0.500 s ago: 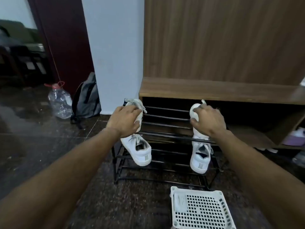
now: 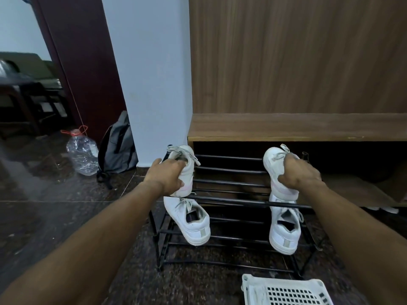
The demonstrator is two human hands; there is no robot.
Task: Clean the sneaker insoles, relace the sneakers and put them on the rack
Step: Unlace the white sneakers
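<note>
A black metal shoe rack (image 2: 231, 202) stands on the dark floor in front of a wooden bench. My left hand (image 2: 166, 176) grips a white laced sneaker (image 2: 185, 166) at the left end of the rack's top tier. My right hand (image 2: 300, 173) grips a second white sneaker (image 2: 275, 170) at the right end of the same tier. Both held sneakers point toe-away, heels at the front bar. On the lower tier lie two more white sneakers, one on the left (image 2: 191, 221) and one on the right (image 2: 285, 230), heels toward me.
A white perforated plastic basket (image 2: 284, 290) sits on the floor just in front of the rack. A clear water jug (image 2: 82, 151) and a grey backpack (image 2: 117, 146) lean by the white pillar at left. The wooden bench (image 2: 297, 127) overhangs the rack.
Both hands have shifted slightly back toward me on the top tier, so more of each held sneaker's toe and laces shows. The lower sneakers have not moved.
</note>
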